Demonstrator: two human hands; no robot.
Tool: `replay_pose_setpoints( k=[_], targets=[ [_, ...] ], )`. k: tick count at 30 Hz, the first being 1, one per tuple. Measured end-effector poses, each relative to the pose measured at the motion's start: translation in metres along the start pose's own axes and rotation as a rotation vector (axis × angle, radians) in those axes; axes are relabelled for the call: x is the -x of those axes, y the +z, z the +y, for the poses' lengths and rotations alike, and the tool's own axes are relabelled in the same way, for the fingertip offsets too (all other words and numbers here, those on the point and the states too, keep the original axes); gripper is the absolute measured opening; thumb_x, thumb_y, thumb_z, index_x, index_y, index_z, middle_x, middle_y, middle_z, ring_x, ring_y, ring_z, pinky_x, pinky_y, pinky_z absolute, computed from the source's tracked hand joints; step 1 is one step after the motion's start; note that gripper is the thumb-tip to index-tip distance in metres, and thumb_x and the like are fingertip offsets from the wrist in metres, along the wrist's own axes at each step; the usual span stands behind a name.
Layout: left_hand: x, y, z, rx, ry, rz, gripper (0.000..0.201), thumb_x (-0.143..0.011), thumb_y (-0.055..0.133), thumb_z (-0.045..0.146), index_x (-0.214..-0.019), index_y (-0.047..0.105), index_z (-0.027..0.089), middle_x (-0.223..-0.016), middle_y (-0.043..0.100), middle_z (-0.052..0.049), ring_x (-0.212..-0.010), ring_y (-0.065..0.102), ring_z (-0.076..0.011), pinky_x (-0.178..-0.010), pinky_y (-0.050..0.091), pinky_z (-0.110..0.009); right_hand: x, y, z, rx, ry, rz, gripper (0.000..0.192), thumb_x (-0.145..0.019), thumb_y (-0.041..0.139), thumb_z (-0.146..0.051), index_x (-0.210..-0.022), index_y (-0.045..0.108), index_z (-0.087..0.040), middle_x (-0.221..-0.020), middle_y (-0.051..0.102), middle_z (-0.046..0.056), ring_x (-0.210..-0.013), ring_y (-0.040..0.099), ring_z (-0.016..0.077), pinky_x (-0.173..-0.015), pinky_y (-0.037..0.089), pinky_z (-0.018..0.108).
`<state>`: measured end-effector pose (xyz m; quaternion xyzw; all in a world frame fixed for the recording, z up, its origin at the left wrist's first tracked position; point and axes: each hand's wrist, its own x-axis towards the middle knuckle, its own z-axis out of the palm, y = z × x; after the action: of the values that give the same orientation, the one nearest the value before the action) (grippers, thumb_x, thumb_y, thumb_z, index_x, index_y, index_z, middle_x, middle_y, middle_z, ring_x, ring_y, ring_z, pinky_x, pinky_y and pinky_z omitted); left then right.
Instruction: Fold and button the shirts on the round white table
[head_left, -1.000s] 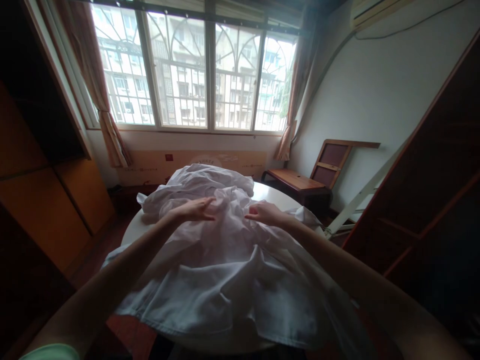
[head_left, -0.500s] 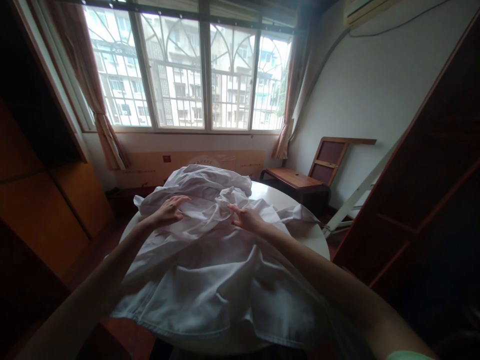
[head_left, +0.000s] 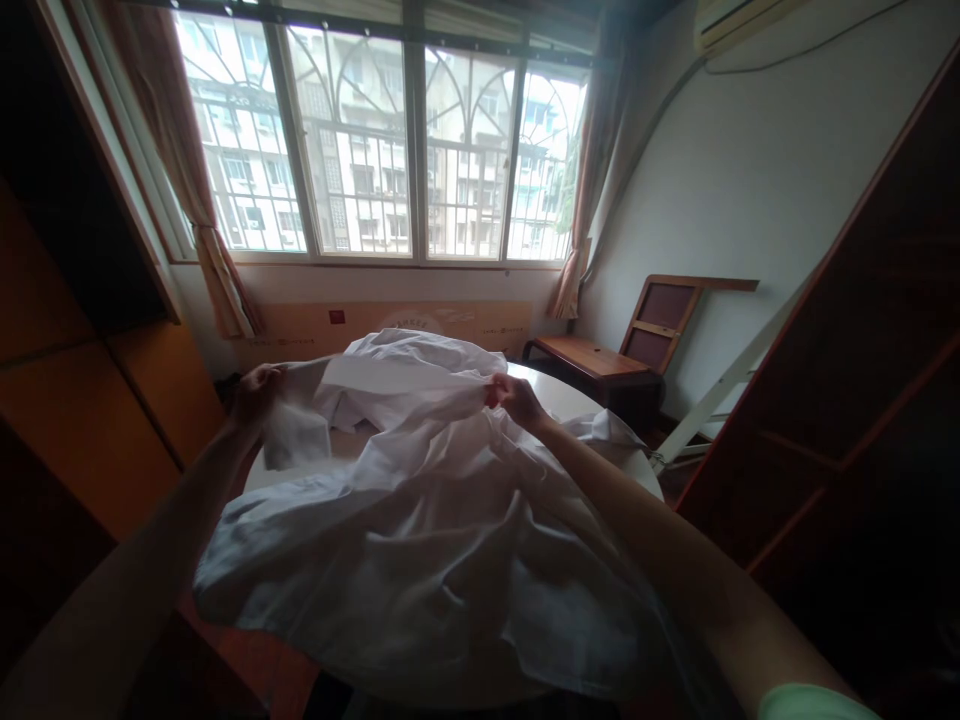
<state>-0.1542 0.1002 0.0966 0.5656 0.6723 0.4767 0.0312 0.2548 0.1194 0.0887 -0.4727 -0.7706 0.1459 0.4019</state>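
— What is being handled?

— A white garment (head_left: 420, 540), crumpled, spread over a round white table (head_left: 559, 395). Its near part hangs over the table's near edge, and its far part bunches toward the far edge by the window.

— How is it held?

— The left hand (head_left: 255, 392) is closed on a fold of the cloth out past the table's left edge, lifting that piece clear of the tabletop. The right hand (head_left: 517, 398) is pinched shut on another fold near the far right of the table. Between the two hands a band of the cloth is raised and stretched; the rest lies slack beneath and in front of it.

— Is any of the tabletop showing?

— A strip at the far right edge, beyond the right hand, and a small patch under the lifted band near the left.

— And around the table?

— A long flat cardboard box (head_left: 390, 328) leans against the wall below the window (head_left: 390, 150), just behind the table's far edge. Tied-back curtains (head_left: 199, 215) hang at both ends of the window. A wooden chair (head_left: 622, 350) stands right of the table, near the white wall. Wooden cabinets (head_left: 82, 380) fill the left side, and dark wooden furniture the right.
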Motion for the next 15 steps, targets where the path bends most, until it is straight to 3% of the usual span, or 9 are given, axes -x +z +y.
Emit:
replay_pose_setpoints(
  k=[5, 8, 10, 12, 15],
  targets=[
    [-0.008, -0.024, 0.017, -0.170, 0.018, 0.197, 0.040, -0.082, 0.037, 0.040, -0.099, 0.055, 0.009, -0.077, 0.056, -0.001, -0.075, 0.051, -0.0168, -0.065, 0.039, -0.027, -0.014, -0.009, -0.010, -0.161, 0.020, 0.076, 0.024, -0.081, 0.044, -0.033, -0.076, 0.060, -0.016, -0.042, 0.051, -0.004, -0.033, 0.040, 0.0072, -0.041, 0.034, 0.019],
    [-0.001, -0.022, 0.030, -0.289, 0.039, 0.275, 0.036, -0.083, 0.036, 0.036, -0.105, 0.051, 0.013, -0.093, 0.058, -0.007, -0.088, 0.052, -0.0227, -0.074, 0.040, -0.035, -0.021, -0.007, -0.019, -0.226, 0.029, 0.183, 0.020, -0.080, 0.045, -0.029, -0.080, 0.060, -0.016, -0.043, 0.053, -0.004, -0.032, 0.040, 0.0067, -0.040, 0.034, 0.018],
    [0.008, -0.016, 0.035, -0.399, 0.138, 0.289, 0.032, -0.082, 0.038, 0.031, -0.108, 0.048, 0.016, -0.110, 0.053, -0.011, -0.103, 0.046, -0.0283, -0.081, 0.037, -0.042, -0.024, -0.004, -0.021, -0.312, 0.101, 0.177, 0.016, -0.079, 0.044, -0.023, -0.078, 0.058, -0.015, -0.048, 0.058, -0.002, -0.034, 0.045, 0.0070, -0.039, 0.035, 0.017],
    [0.021, -0.007, 0.036, -0.504, 0.292, 0.243, 0.032, -0.080, 0.039, 0.025, -0.109, 0.047, 0.017, -0.118, 0.047, -0.012, -0.112, 0.038, -0.0306, -0.088, 0.034, -0.045, -0.027, -0.001, -0.020, -0.402, 0.221, 0.141, 0.014, -0.079, 0.043, -0.018, -0.073, 0.054, -0.014, -0.052, 0.061, 0.001, -0.037, 0.049, 0.0073, -0.038, 0.035, 0.016],
    [0.045, 0.008, 0.031, -0.526, 0.446, -0.018, 0.028, -0.080, 0.035, 0.023, -0.102, 0.052, 0.018, -0.105, 0.053, -0.010, -0.104, 0.046, -0.0254, -0.086, 0.038, -0.037, -0.028, 0.001, -0.012, -0.518, 0.379, 0.085, 0.016, -0.080, 0.040, -0.014, -0.067, 0.050, -0.014, -0.051, 0.061, 0.002, -0.037, 0.050, 0.0064, -0.038, 0.037, 0.015]
  ],
)
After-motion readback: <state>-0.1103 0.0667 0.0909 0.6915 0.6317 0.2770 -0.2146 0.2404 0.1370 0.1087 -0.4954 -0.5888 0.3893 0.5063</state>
